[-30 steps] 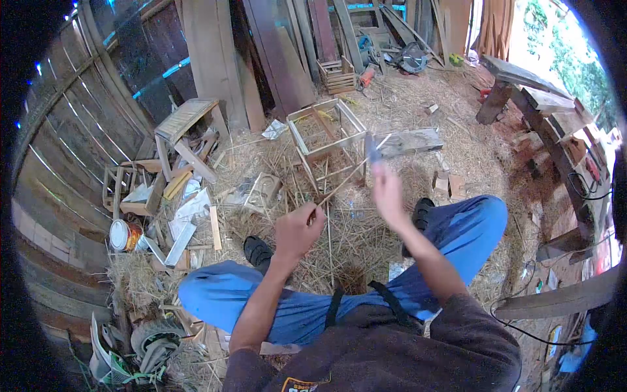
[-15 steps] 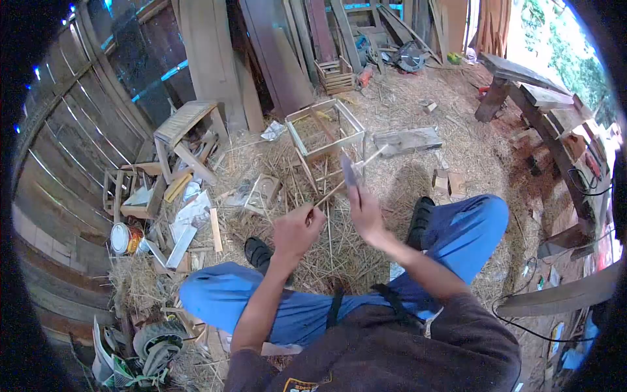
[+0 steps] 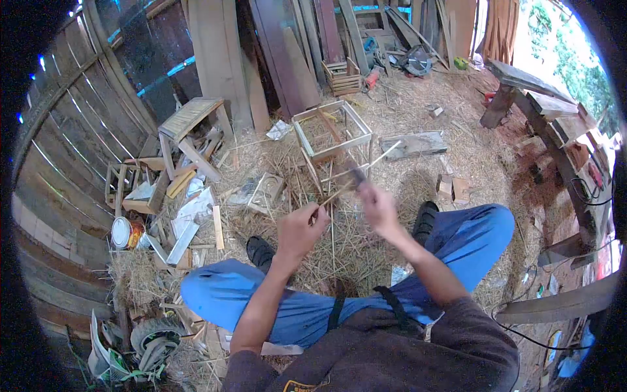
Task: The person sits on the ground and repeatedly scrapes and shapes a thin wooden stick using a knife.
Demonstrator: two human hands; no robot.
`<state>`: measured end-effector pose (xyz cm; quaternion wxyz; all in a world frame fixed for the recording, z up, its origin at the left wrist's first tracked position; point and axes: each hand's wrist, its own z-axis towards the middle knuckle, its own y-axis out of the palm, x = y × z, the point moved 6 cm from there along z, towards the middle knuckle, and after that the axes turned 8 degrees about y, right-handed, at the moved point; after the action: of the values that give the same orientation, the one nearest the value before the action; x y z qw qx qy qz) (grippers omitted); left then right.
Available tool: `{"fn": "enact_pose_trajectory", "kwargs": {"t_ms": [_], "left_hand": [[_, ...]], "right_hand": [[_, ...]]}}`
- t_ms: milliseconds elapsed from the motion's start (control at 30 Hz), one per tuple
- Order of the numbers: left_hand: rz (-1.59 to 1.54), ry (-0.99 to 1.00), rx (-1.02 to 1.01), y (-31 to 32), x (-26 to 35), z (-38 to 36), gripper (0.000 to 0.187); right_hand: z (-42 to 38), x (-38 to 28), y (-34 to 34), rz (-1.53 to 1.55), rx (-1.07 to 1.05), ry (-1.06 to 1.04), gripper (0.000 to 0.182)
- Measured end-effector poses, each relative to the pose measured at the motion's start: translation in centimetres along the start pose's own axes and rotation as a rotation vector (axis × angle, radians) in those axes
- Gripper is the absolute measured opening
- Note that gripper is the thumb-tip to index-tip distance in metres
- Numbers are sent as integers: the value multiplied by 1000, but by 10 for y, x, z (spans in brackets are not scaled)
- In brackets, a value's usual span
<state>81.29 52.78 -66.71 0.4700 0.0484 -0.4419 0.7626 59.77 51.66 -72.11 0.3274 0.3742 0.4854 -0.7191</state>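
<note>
My left hand (image 3: 300,230) is closed round the near end of a thin wooden stick (image 3: 384,155), which slants up and to the right. My right hand (image 3: 381,210) grips a knife (image 3: 354,171), its blade blurred by motion and lying against or across the stick. Just beyond the hands stands an open wooden frame (image 3: 339,151) on the straw-covered floor. Whether the blade touches the stick is hard to tell.
A small slatted stool (image 3: 192,119) stands at the left, near a white can (image 3: 121,232). A plank (image 3: 414,144) lies right of the frame. At the right runs a long wooden bench (image 3: 529,80). A circular saw (image 3: 417,62) rests at the back.
My right hand and the knife have moved slightly right and down, toward me. My left hand stays closed on the stick. The whole view has shifted a little.
</note>
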Motion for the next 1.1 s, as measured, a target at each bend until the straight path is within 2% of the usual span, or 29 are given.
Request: {"fn": "enact_pose_trajectory", "kwargs": {"t_ms": [67,200,267,300,367,467,567,667,733,800,900,967,1033,1100], "left_hand": [[12,5,20,-3,5,0,20],[15,-23,-4,4,3,-2,18],[-18,-143,9,1,0,0,18],[-31,-200,15,-2,-3,1,18],[-30,-153,78,-10,-11,4,18],[3,-115,76,-15,-14,3,17],[34,-69,60,-12,-7,1,17],[1,-46,39,-8,1,-1,17],[19,3,-7,-7,8,-1,18],[51,-43,-74,1,-2,-6,17],[42,-37,-68,-1,-7,-10,16],[29,-5,-51,0,-5,-14,16],[40,32,-40,3,-3,-14,15],[39,-18,-99,4,-2,-14,15]], "right_hand": [[16,12,-26,155,218,24,36],[7,12,-22,221,269,112,35],[-12,32,27,11,50,4,34],[-19,11,29,-18,2,-24,34],[-30,-25,27,-76,-95,-77,34],[2,7,0,122,111,1,37],[10,-15,-49,47,322,21,40],[10,-16,-47,59,326,50,43],[-3,-1,-11,73,159,60,43],[-22,2,26,-7,-22,39,42],[-18,-12,20,-92,-89,-30,41],[6,-5,-9,15,90,107,42],[27,20,-34,124,247,93,43],[24,27,-30,85,298,69,43]]}}
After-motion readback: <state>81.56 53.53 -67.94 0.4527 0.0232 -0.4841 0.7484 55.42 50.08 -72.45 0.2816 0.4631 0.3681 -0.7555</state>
